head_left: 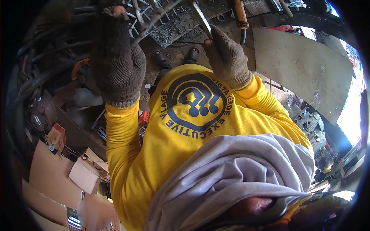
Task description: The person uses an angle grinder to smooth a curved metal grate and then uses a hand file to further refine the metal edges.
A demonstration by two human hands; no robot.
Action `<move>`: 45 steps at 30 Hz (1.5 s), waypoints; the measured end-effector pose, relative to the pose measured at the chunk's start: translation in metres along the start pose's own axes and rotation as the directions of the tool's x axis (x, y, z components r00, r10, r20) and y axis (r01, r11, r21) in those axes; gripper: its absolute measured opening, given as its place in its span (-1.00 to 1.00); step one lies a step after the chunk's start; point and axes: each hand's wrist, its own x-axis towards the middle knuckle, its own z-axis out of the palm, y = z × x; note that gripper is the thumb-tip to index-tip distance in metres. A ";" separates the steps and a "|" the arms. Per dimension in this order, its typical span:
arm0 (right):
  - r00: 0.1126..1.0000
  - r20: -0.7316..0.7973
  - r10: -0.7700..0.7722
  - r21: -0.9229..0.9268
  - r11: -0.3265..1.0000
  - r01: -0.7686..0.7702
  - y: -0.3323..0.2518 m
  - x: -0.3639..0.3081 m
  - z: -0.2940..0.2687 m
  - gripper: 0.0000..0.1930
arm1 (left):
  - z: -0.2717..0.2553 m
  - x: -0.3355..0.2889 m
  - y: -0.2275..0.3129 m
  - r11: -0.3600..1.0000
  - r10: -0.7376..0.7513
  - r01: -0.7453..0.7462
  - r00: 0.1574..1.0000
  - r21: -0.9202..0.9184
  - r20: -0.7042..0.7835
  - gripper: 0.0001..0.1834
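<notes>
My left hand (117, 65), in a dark knitted glove with one bare fingertip showing, is at the upper left. A thin metal bar (158, 17) runs into the crook between its thumb and fingers, and the hand appears closed on it. The fingers' undersides are hidden. Beside the bar is metalwork of curved rods (133, 27). My right hand (229, 59), gloved alike with a bare thumb tip, is closed on a flat metal strip (201, 19) that points up and away. The strip's far end is cut off by the picture's top edge.
An orange handle (241, 15) with a black cable lies just beyond my right hand. A large grey sheet (300, 65) extends to the right, above a greasy metal machine part (312, 125). Dark grit covers a plate (173, 29) ahead. Cardboard (50, 173) lies at lower left.
</notes>
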 end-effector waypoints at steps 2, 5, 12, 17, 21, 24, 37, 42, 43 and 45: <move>0.999 0.040 0.007 -0.106 0.994 -0.002 0.000 -0.001 0.005 -0.60 | -0.006 -0.003 0.006 1.000 -0.006 0.006 0.999 0.016 0.033 -0.51; 0.991 0.135 0.022 -0.286 0.958 0.017 0.017 0.000 0.022 -0.55 | -0.006 -0.011 0.011 0.991 -0.064 0.071 0.996 -0.115 0.064 -0.24; 0.993 -0.101 0.057 0.010 0.998 -0.056 -0.006 0.000 0.005 -0.58 | -0.010 -0.009 0.017 0.999 -0.027 0.024 0.997 0.042 0.072 -0.39; 0.997 0.060 0.051 -0.179 0.983 -0.040 0.000 0.009 0.010 -0.56 | -0.011 -0.011 0.020 0.998 -0.011 0.007 0.997 0.063 0.076 -0.38; 0.993 -0.117 -0.024 -0.020 1.000 0.022 -0.002 0.009 0.010 -0.56 | -0.009 -0.013 0.020 0.999 -0.011 0.008 0.998 0.045 0.058 -0.40; 0.989 0.125 0.073 -0.196 0.979 -0.048 0.003 0.010 0.012 -0.55 | -0.008 -0.015 0.019 0.999 -0.026 0.024 0.998 0.029 0.052 -0.42; 0.992 0.103 -0.076 -0.203 0.975 0.096 0.019 0.006 0.026 -0.52 | 0.003 -0.014 0.001 0.989 -0.142 0.140 0.989 -0.049 -0.034 -0.48; 0.948 -0.077 -0.308 -0.077 0.950 0.302 0.021 0.010 0.019 -0.54 | 0.008 -0.009 -0.015 0.981 -0.187 0.183 0.979 -0.060 -0.080 -0.54; 0.926 -0.095 -0.365 -0.094 0.930 0.356 0.021 0.013 0.019 -0.51 | 0.010 -0.007 -0.019 0.980 -0.190 0.185 0.979 -0.071 -0.069 -0.55; 0.966 0.100 -0.240 -0.224 0.940 0.257 0.025 0.013 0.026 -0.51 | 0.014 -0.001 -0.026 0.979 -0.188 0.183 0.981 -0.088 -0.051 -0.56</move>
